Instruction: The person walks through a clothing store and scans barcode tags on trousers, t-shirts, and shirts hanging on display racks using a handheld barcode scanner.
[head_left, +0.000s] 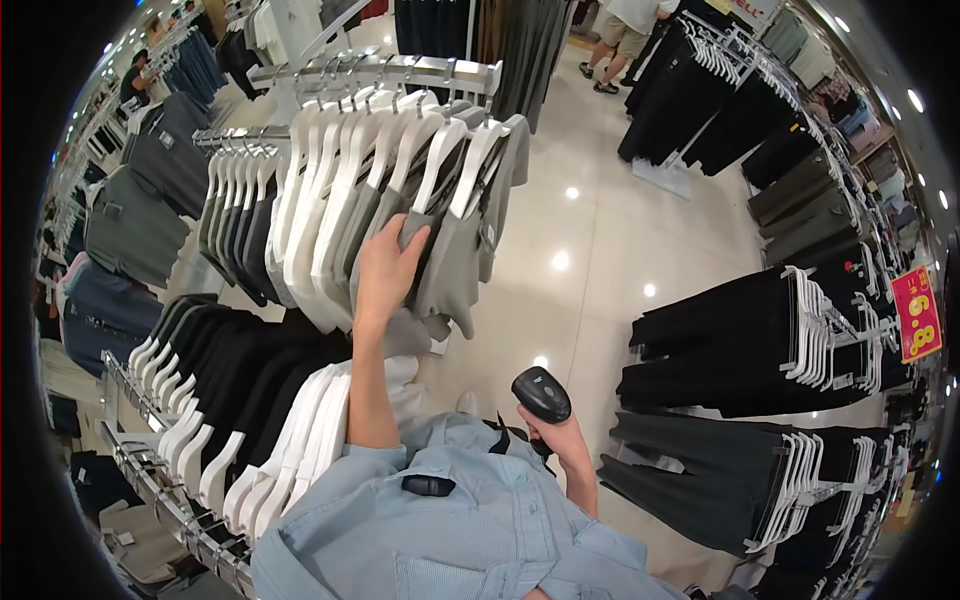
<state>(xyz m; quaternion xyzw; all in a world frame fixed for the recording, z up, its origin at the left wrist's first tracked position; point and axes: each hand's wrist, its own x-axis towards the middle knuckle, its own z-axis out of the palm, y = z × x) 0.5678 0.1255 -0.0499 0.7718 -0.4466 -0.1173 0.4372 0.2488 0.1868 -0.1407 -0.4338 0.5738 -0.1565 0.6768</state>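
Observation:
My left hand (385,270) reaches up to the rail and pinches the shoulder of a grey shirt (417,228) that hangs on a white hanger (440,160). More grey tops (455,265) hang just to its right, and off-white shirts (310,240) hang to its left, all on the same metal rail (390,72). Down near my waist, my right hand (562,437) is closed around a black handheld barcode scanner (542,396), whose rounded head points up and away from me.
Black and white tops (250,370) hang on a rack at lower left. On the right, dark trousers (720,330) hang from wall rails beside a red price sign (916,314). A shiny tiled floor (590,220) runs between. People (622,35) stand farther back.

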